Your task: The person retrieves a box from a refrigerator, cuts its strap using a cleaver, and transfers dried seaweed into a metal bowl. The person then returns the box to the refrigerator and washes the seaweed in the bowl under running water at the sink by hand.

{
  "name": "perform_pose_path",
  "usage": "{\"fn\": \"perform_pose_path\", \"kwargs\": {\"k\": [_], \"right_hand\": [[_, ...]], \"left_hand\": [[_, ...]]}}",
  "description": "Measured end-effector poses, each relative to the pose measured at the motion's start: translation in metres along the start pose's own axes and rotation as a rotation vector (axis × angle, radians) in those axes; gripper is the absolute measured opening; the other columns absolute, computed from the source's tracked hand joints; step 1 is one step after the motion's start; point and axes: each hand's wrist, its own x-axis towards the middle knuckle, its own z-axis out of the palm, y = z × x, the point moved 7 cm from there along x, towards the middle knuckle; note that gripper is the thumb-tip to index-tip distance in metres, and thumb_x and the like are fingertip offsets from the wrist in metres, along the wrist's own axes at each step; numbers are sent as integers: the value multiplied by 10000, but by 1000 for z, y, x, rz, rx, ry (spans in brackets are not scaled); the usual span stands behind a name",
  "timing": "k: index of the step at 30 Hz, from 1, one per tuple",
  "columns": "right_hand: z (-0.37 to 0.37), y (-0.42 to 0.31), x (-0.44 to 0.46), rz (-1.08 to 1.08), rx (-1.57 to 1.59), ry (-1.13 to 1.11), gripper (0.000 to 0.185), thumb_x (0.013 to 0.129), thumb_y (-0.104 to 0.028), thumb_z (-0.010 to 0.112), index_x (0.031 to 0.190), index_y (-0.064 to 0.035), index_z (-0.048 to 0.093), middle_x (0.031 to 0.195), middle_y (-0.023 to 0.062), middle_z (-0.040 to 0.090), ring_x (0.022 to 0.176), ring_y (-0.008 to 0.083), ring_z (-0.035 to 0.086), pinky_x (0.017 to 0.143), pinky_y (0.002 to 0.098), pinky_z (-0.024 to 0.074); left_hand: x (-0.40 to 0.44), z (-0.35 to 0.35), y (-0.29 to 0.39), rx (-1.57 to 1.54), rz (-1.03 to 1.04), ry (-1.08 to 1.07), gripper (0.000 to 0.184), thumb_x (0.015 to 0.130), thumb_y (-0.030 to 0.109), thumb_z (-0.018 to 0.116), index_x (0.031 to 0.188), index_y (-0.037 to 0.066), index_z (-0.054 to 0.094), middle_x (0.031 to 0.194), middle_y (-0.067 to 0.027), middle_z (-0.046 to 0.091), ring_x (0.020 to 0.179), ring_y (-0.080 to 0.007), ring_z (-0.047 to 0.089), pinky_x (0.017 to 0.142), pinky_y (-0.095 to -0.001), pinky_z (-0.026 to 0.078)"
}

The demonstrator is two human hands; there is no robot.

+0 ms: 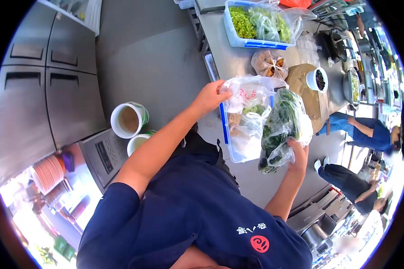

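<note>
Your left hand (216,96) has its grip closed on the edge of a clear bag (243,92) with red writing, at the upper part of a blue-edged container (224,127). Your right hand (297,154) has its grip closed around the lower side of a plastic bag of leafy greens (280,123); the thumb is seen on the plastic, but the other fingers are mostly hidden. This bag is just beside the container, at its right side, and covers a part of the rim. Inside the container are more clear bags, one with something green; I cannot tell what supports the container. Beyond it, on the tabletop (231,60), a tied bag of brown pieces (270,65) is near a round board (299,80), which has a white tub (311,80) with dark food. Farther up stands a bin of lettuce (261,43).
</note>
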Motion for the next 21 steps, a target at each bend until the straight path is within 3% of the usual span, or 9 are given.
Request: {"fn": "perform_pose_path", "kwargs": {"k": [2, 4, 6, 7, 9, 10, 12, 17, 21], "right_hand": [[16, -6, 3, -20, 8, 51, 705, 738, 8, 690, 1408, -4, 473, 1215, 109, 624, 1056, 229, 628, 904, 374, 513], [43, -5, 15, -28, 42, 91, 688, 743, -2, 690, 1399, -5, 480, 1207, 106, 624, 1050, 227, 627, 896, 375, 516], [71, -5, 14, -9, 60, 183, 643, 766, -27, 689, 1379, -9, 494, 1185, 102, 632, 1042, 225, 630, 877, 376, 524], [93, -25, 32, -97, 95, 167, 634, 772, -27, 688, 1376, -7, 496, 1173, 102, 636, 1034, 229, 634, 869, 378, 528], [115, -16, 23, -76, 84, 202, 625, 778, -27, 686, 1374, -4, 499, 1162, 101, 641, 1025, 233, 639, 861, 380, 531], [131, -16, 19, -99, 120, 237, 615, 781, -19, 683, 1369, 2, 505, 1157, 107, 644, 1013, 239, 645, 854, 382, 536], [152, -25, 5, -127, 134, 304, 605, 783, -12, 680, 1364, 8, 511, 1152, 112, 648, 1002, 245, 652, 848, 384, 540], [221, -35, 22, -132, 186, 253, 655, 765, 0, 672, 1395, 34, 495, 1218, 153, 640, 1063, 273, 658, 899, 396, 549], [288, -26, 64, -79, 130, 219, 675, 751, -20, 693, 1395, 27, 499, 1212, 147, 645, 1062, 278, 657, 895, 394, 547]], "left_hand": [[18, -36, -8, 118, -40, -73, 160, 928, 96, 643, 1066, 18, 668, 875, -21, 680, 754, -90, 607, 723, -285, 506], [23, -67, -1, -148, -249, -137, 178, 942, 123, 649, 1081, 14, 667, 901, -24, 692, 788, -100, 627, 748, -287, 511], [24, -88, 18, -175, -280, -194, 200, 938, 136, 667, 1101, 19, 671, 919, -29, 700, 827, -101, 638, 787, -295, 520], [50, -86, 58, -52, -231, -325, 227, 952, 152, 666, 1146, 34, 660, 977, -26, 699, 887, -94, 633, 831, -298, 510], [32, -86, 40, 16, -230, -553, 303, 974, 198, 667, 1234, 42, 655, 1106, -40, 709, 1035, -117, 633, 938, -320, 491], [35, -97, 40, 10, -251, -566, 303, 974, 198, 667, 1234, 42, 655, 1106, -40, 709, 1035, -117, 633, 938, -320, 491], [30, -101, 35, 404, -274, -887, 300, 984, 220, 657, 1206, 18, 667, 1128, -54, 712, 1075, -145, 636, 965, -326, 486], [72, -170, 83, 592, -154, -912, 307, 934, 250, 657, 1144, 26, 676, 1083, -126, 718, 1005, -223, 667, 911, -365, 509], [131, -232, 115, 621, -208, -842, 324, 921, 272, 667, 1133, 27, 675, 1061, -116, 713, 996, -222, 655, 895, -361, 511]]}}
